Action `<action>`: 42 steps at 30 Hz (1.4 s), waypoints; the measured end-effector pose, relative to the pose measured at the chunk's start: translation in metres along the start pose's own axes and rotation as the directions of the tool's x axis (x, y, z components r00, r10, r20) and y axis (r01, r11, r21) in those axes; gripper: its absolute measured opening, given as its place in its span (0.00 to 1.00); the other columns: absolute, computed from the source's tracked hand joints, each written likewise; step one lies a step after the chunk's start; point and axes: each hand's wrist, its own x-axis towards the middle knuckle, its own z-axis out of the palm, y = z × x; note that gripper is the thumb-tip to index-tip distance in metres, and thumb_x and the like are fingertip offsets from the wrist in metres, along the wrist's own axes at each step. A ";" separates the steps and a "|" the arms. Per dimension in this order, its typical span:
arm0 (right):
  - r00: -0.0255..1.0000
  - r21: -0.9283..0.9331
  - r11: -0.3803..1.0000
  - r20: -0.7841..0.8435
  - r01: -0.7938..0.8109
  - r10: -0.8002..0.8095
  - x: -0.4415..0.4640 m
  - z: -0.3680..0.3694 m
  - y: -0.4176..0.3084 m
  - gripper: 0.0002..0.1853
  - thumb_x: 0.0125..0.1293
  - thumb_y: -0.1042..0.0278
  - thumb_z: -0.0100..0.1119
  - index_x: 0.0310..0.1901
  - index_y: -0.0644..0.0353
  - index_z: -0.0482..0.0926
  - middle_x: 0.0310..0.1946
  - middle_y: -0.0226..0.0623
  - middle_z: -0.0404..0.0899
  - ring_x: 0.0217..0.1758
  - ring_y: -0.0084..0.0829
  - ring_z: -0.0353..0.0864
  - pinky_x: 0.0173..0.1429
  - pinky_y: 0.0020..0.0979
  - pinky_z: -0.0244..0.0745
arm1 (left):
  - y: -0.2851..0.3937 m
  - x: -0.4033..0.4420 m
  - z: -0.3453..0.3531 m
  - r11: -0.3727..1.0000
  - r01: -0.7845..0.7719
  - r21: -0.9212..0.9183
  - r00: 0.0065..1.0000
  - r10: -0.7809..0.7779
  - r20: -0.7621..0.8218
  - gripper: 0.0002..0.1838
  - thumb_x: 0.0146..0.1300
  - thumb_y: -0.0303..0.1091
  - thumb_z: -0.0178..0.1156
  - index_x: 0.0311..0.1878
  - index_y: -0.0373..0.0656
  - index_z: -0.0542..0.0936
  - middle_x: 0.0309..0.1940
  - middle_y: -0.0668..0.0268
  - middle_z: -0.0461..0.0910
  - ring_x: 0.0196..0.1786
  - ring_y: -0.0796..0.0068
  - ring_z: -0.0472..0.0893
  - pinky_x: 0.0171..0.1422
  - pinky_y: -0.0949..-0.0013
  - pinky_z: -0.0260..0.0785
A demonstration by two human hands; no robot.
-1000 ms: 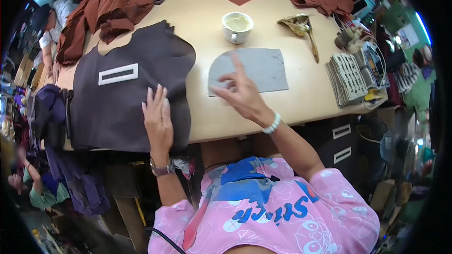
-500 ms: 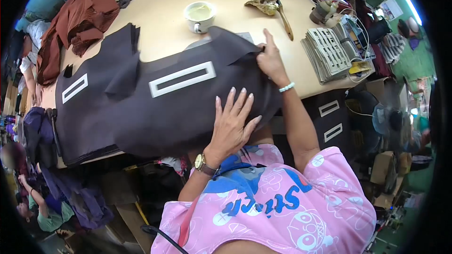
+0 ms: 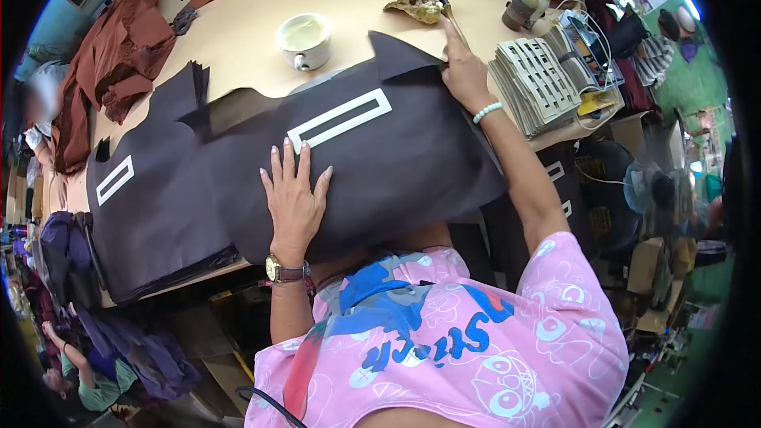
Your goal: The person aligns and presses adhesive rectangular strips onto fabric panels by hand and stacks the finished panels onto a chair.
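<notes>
A dark fabric panel [image 3: 388, 182] with a white rectangular frame [image 3: 341, 120] on it lies over the table's near edge, its far right corner standing up. My left hand [image 3: 293, 202] rests flat on the panel with fingers spread, fingertips at the frame's left end. At the panel's right edge, my right hand [image 3: 466, 75] has its lower fingers curled against the fabric. Its index finger stretches out towards the handle of a brush [image 3: 456, 25]; whether it touches the handle I cannot tell. Another dark panel [image 3: 151, 206] with a white frame [image 3: 116, 181] lies at left.
Beyond the panel stands a white cup [image 3: 304, 51] with pale contents. A crusted, folded piece [image 3: 416, 4] lies by the brush. Stacked slotted cards [image 3: 539, 83] sit at right, rust-brown fabric [image 3: 119, 63] at left. Another person [image 3: 87, 372] is at lower left.
My left hand has shifted left across the panel to the white frame. My right hand has moved slightly, and the panel has swung flatter and further right, its far corner raised.
</notes>
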 end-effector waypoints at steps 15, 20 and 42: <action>0.876 -0.101 0.897 0.285 0.431 -0.389 0.084 0.025 -0.144 0.39 0.55 0.24 0.46 0.58 0.48 0.75 0.66 0.53 0.58 0.71 0.55 0.51 0.70 0.55 0.44 | -0.001 -0.004 0.004 0.996 -0.002 -0.086 0.997 -0.004 -0.071 0.30 0.63 0.48 0.54 0.65 0.43 0.65 0.69 0.53 0.57 0.71 0.49 0.55 0.70 0.40 0.45; 0.850 0.004 0.909 0.354 0.416 -0.390 0.098 0.057 -0.154 0.49 0.53 0.18 0.36 0.51 0.60 0.79 0.66 0.59 0.54 0.72 0.61 0.44 0.69 0.63 0.37 | -0.001 -0.004 0.002 0.993 -0.005 -0.115 0.998 -0.003 -0.070 0.31 0.63 0.48 0.55 0.65 0.42 0.65 0.68 0.51 0.57 0.70 0.48 0.55 0.69 0.40 0.45; 0.827 0.151 0.943 0.453 0.296 -0.332 0.032 -0.019 -0.133 0.18 0.48 0.81 0.46 0.41 0.54 0.78 0.66 0.49 0.59 0.72 0.53 0.51 0.70 0.55 0.46 | -0.003 -0.005 0.007 0.998 -0.006 -0.056 0.996 0.001 -0.087 0.30 0.64 0.50 0.52 0.65 0.43 0.65 0.68 0.52 0.59 0.70 0.49 0.56 0.70 0.41 0.46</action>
